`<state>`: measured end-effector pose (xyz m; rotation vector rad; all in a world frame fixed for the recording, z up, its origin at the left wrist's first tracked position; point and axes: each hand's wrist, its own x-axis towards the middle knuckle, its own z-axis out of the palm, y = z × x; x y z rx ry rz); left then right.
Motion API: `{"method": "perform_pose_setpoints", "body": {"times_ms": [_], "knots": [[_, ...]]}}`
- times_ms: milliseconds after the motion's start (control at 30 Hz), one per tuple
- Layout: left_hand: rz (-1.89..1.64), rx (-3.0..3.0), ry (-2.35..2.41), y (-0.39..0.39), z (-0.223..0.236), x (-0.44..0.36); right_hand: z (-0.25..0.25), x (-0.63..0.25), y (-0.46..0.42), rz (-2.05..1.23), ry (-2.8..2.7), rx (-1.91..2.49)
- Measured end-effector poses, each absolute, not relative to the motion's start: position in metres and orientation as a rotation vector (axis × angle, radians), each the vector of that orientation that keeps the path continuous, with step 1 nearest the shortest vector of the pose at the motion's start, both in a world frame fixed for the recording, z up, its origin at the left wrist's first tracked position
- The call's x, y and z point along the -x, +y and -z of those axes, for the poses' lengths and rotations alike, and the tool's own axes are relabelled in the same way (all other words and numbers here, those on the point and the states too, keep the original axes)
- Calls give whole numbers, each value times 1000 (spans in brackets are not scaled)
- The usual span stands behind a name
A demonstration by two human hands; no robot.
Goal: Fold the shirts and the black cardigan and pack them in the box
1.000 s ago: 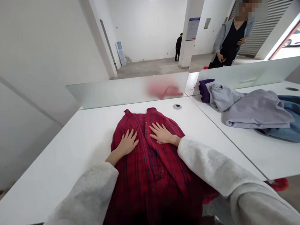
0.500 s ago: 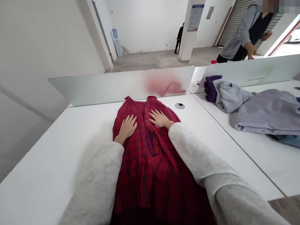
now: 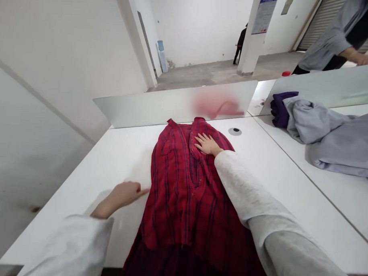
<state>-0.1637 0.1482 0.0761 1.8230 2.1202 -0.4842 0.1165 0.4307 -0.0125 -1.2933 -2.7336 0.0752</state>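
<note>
A red plaid shirt (image 3: 182, 186) lies lengthwise on the white table (image 3: 119, 160), collar toward the far divider, its lower part hanging over the near edge. My right hand (image 3: 207, 144) rests flat on the shirt's upper chest near the collar, fingers spread. My left hand (image 3: 123, 195) hovers over the table just left of the shirt's edge, fingers loosely curled with a fingertip pointing at the fabric; nothing shows in it.
A frosted divider (image 3: 161, 107) runs along the table's far edge. A cable hole (image 3: 234, 131) sits right of the collar. Grey clothes (image 3: 335, 135) and a purple garment (image 3: 280, 111) lie on the neighbouring table. A person in grey (image 3: 335, 38) leans beyond it; another stands far back.
My left hand has come off the shirt's chest and moved back and left to the shirt's edge. The right hand stays near the collar. The person at right has bent further right.
</note>
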Motion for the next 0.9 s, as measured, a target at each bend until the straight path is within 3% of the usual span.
{"method": "perform_pose_setpoints", "body": {"times_ms": [167, 367, 567, 900], "knots": [[368, -1744, 2041, 89, -63, 138, 16, -116, 430, -98, -2700, 1301], [-355, -1523, 1653, 87, -51, 105, 16, -116, 428, -84, -2676, 1292], [-779, -1215, 1706, 75, -48, 128, 10, -117, 422, -65, -2626, 1243], [-297, -2131, 1827, 36, -33, 79, -5, -128, 403, -14, -2554, 847]]}}
